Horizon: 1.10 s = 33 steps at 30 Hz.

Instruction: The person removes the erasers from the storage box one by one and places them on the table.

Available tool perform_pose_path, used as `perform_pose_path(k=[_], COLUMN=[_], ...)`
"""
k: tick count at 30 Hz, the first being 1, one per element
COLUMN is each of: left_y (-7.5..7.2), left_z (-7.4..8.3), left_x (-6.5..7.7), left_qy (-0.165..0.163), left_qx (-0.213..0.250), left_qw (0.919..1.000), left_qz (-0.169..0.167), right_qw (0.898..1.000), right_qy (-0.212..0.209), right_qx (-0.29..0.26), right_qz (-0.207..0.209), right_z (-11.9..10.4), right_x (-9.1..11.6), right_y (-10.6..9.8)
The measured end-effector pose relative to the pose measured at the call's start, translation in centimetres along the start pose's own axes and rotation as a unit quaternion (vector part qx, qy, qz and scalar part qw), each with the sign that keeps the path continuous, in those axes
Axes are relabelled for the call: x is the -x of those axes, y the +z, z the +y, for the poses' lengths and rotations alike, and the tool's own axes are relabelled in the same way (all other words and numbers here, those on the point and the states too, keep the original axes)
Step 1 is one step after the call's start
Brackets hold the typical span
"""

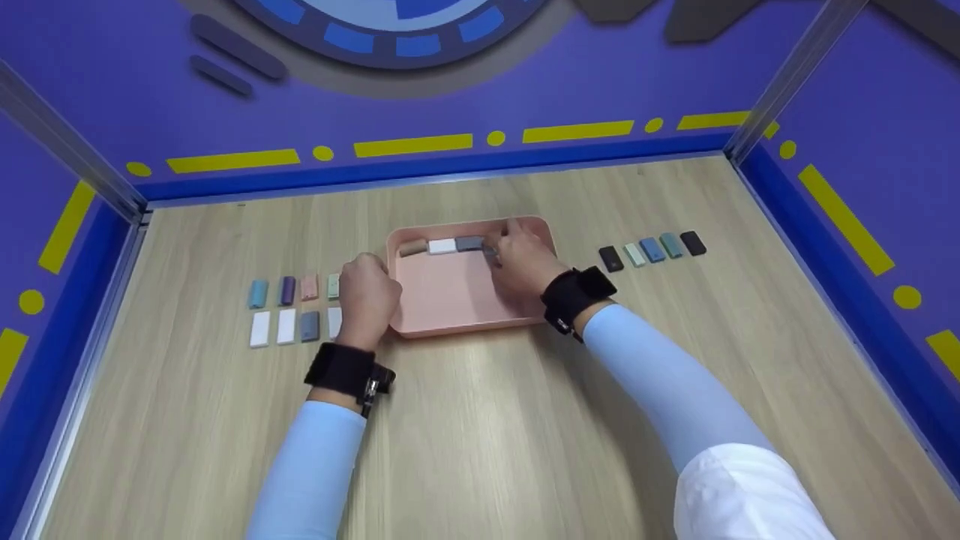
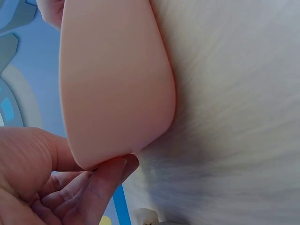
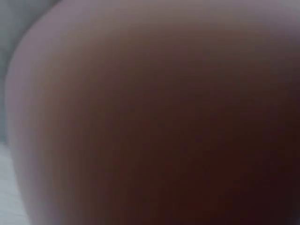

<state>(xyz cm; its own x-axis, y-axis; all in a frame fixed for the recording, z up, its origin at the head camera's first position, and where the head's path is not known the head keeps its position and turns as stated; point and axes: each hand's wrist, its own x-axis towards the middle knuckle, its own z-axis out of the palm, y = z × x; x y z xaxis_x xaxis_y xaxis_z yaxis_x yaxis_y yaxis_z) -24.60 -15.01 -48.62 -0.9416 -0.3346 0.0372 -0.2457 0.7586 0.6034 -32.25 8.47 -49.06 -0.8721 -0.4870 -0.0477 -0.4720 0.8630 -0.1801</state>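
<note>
Left hand (image 1: 367,296): finger and thumb pinching the left end of a pink tray (image 1: 442,300), which rests on the wood-grain table (image 1: 480,435).

Right hand (image 1: 525,262): inside the tray, fingers pointing down at its far right; whether they pinch anything cannot be told, the hand itself covering that corner and the right wrist view being blurred.

In tray, along far wall, left to right: brown block (image 1: 413,247), white block (image 1: 442,246), blue-grey block (image 1: 469,244), the last just beside the right fingers.

Left of tray: two rows of blocks (image 1: 287,291), the left hand partly hiding their right ends.

Right of tray: five blocks (image 1: 652,249), spaced in one row, black at both ends.
</note>
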Motion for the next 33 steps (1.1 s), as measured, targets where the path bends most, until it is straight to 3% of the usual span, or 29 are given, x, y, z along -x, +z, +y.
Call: perform_pose_path(k=[7, 19, 26, 33], left_y=[-0.1, 0.0, 0.0, 0.0], left_z=[0.3, 0.1, 0.1, 0.1], left_x=[0.1, 0.1, 0.1, 0.1], left_qy=[-0.019, -0.01, 0.001, -0.007], left_qx=[0.003, 0.004, 0.014, 0.014], left_qw=[0.9997, 0.9999, 0.9999, 0.9998], left_qz=[-0.017, -0.012, -0.004, -0.009], right_qw=[0.999, 0.998, 0.997, 0.993], right_qy=[-0.014, -0.048, -0.065, -0.063], right_qx=[-0.032, -0.021, -0.036, -0.1], right_qz=[0.02, 0.038, 0.019, 0.001], right_z=[0.2, 0.4, 0.1, 0.2], right_x=[0.1, 0.7, 1.7, 2.6], right_y=[0.4, 0.7, 0.3, -1.0])
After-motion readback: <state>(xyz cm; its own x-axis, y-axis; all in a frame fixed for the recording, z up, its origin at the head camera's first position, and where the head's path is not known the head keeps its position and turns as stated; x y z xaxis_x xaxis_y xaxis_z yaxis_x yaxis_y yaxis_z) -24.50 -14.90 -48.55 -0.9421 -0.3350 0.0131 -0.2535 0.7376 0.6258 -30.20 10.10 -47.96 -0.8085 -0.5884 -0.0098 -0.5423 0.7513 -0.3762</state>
